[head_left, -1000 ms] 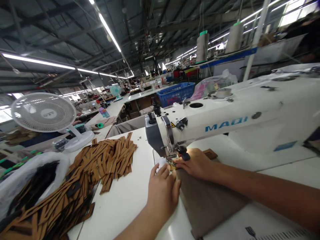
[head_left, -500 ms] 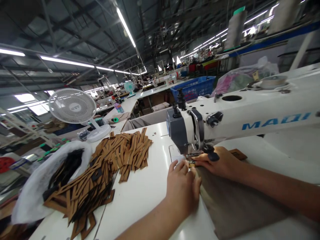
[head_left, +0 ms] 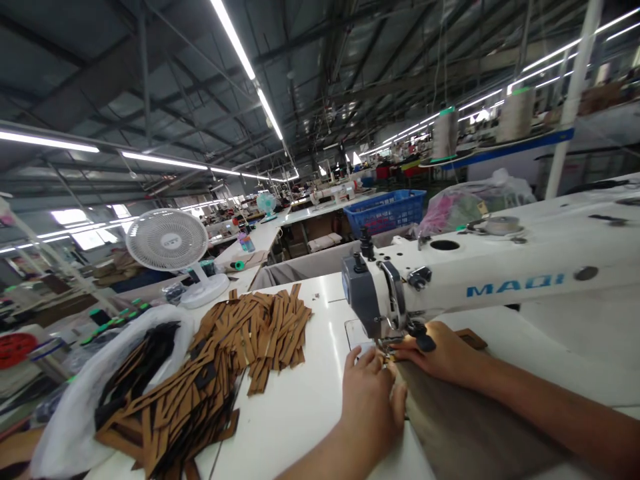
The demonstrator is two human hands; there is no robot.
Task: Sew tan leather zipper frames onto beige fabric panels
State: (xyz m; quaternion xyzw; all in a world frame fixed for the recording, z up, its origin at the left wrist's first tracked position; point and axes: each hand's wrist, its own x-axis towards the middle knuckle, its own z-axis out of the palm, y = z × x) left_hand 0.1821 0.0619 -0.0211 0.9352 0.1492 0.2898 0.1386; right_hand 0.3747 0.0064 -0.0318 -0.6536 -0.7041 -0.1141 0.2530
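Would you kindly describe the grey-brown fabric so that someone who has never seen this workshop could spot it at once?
Start with the big white sewing machine marked MAQI on the right. By its needle end, find the right hand. The fabric is the broad grey-brown sheet spreading from beneath that hand toward the viewer, unlike the narrow tan strips heaped on the left.

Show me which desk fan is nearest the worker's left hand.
The white fan, standing behind the heap of brown pieces. The teal fan is smaller in view and much farther back from the left hand.
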